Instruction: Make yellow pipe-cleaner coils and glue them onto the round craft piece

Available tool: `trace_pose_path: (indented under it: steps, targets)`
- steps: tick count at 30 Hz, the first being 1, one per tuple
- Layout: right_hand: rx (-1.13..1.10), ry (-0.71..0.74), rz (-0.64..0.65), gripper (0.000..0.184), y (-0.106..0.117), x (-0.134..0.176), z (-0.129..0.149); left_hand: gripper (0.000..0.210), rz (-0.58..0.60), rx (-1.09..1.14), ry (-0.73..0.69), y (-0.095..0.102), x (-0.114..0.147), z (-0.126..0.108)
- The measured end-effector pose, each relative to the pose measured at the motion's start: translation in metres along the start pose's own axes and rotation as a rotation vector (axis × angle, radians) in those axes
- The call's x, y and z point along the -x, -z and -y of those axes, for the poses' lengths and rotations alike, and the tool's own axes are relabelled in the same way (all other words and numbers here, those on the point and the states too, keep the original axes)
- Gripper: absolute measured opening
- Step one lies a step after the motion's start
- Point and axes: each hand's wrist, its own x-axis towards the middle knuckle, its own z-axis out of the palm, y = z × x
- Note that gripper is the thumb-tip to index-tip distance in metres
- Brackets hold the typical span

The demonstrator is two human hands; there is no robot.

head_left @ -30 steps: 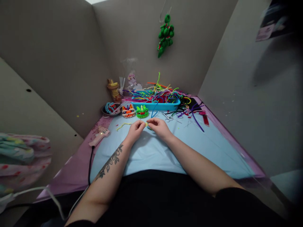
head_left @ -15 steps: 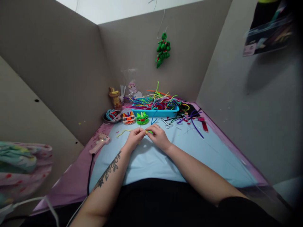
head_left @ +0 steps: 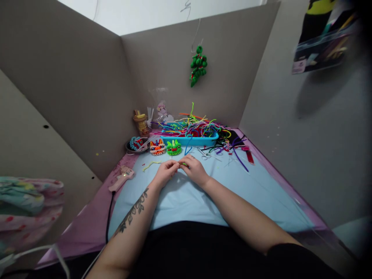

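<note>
Over the light blue cloth, my left hand (head_left: 167, 171) and my right hand (head_left: 194, 169) meet with their fingertips pinched together. Between them is a small piece of green pipe cleaner (head_left: 184, 164), mostly hidden by the fingers. Left of my left hand lies a loose pale yellow pipe cleaner (head_left: 151, 165). Just beyond the hands sit a green dragon-like head (head_left: 174, 148) and an orange-and-white one (head_left: 157, 147), both made of fuzzy stems. Scissors (head_left: 204, 154) lie beyond my right hand.
A blue tray (head_left: 188, 140) heaped with colourful pipe cleaners stands at the back. A pink glue gun (head_left: 122, 179) with a black cord lies at left, near a dark bowl (head_left: 130, 148). Purple stems (head_left: 241, 157) lie at right. A green ornament (head_left: 198, 66) hangs on the partition.
The view has shifted slightly. My hands stay pinched together at the same spot, with small finger movements; the yellow bit that showed between them is now hidden.
</note>
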Motion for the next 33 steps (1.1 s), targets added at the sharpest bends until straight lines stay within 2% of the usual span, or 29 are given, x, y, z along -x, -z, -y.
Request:
trace_pose_path:
  steps: [13, 17, 33]
  targets:
    - [0.05, 0.007, 0.003, 0.019, -0.0019, 0.0012, -0.0014, 0.03, -0.03, 0.091, 0.06, 0.0006, -0.0035, 0.0035]
    - [0.053, 0.015, -0.001, 0.013, -0.001, 0.0009, -0.0014, 0.03, -0.004, 0.104, 0.073, -0.0005, -0.0019, 0.0004]
    - [0.062, 0.037, -0.002, 0.015, -0.0021, 0.0013, -0.0022, 0.036, 0.037, 0.127, 0.091, -0.0019, -0.001, 0.0005]
